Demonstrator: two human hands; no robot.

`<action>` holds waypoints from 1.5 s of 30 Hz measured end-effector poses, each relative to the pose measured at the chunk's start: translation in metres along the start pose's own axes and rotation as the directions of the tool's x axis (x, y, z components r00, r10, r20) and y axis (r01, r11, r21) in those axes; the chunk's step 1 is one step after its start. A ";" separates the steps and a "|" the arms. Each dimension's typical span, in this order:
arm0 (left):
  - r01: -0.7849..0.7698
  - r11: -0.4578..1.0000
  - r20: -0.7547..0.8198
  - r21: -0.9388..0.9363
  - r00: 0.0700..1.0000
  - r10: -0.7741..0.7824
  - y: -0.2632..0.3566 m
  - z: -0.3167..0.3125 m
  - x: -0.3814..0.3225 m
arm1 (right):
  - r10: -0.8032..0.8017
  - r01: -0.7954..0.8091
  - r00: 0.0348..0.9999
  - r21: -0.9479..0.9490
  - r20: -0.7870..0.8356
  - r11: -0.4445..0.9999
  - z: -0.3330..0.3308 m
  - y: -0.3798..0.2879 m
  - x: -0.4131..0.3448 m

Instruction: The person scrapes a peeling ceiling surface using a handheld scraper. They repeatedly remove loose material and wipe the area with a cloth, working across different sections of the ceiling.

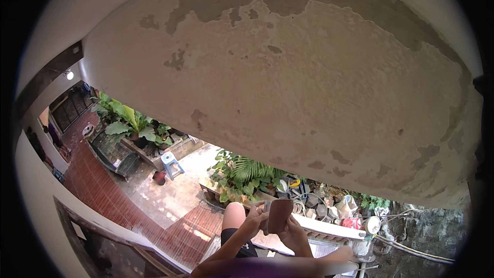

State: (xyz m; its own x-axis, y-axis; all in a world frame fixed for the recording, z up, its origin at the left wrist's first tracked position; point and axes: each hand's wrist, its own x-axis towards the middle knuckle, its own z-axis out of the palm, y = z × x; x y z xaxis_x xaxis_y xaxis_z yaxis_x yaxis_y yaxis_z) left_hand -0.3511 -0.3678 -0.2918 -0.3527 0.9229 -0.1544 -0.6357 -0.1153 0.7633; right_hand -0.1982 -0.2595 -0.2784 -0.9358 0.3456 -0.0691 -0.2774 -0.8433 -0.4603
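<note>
Both hands are together over my lap. My left hand (pixel 254 219) grips a grey flat piece (pixel 265 222) by its left side. Against that piece stands a brown flat rectangular sheet (pixel 281 217), rounded at its corners. My right hand (pixel 294 235) holds the lower right edge of the brown sheet. Whether the brown and grey parts are joined cannot be told, nor can their material. The fingers behind the sheet are hidden. A bare knee (pixel 234 214) and dark shorts (pixel 236 244) show beside my left forearm.
A large plastered ceiling surface (pixel 289 96) with peeling paint spans overhead. Below are red tiles (pixel 104 189), a blue plastic stool (pixel 171 164), potted plants (pixel 133 123) and a metal bench (pixel 112 154). Rubble (pixel 320 200), buckets and hoses lie to the right. Two people stand in the left doorway.
</note>
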 end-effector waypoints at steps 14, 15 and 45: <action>-0.055 0.974 0.107 0.221 0.994 0.032 -0.051 0.018 0.015 | -0.054 0.049 0.995 -0.069 -0.081 0.996 -0.033 0.008 -0.009; 0.007 1.000 0.082 0.009 0.997 -0.008 -0.052 0.017 0.014 | -0.049 0.039 0.993 -0.086 -0.109 0.996 -0.032 0.009 -0.008; -0.130 0.929 -0.087 0.345 0.982 0.169 -0.034 0.024 0.006 | -0.046 -0.105 0.960 -0.509 -0.275 0.854 -0.021 0.001 -0.007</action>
State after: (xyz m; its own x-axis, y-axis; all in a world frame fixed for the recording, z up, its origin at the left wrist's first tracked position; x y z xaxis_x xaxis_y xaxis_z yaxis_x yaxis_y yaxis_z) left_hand -0.3152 -0.3496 -0.3040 -0.5136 0.8546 -0.0766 -0.3078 -0.1002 0.9462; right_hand -0.1871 -0.2543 -0.2969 -0.8263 0.4835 -0.2890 -0.0279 -0.5475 -0.8363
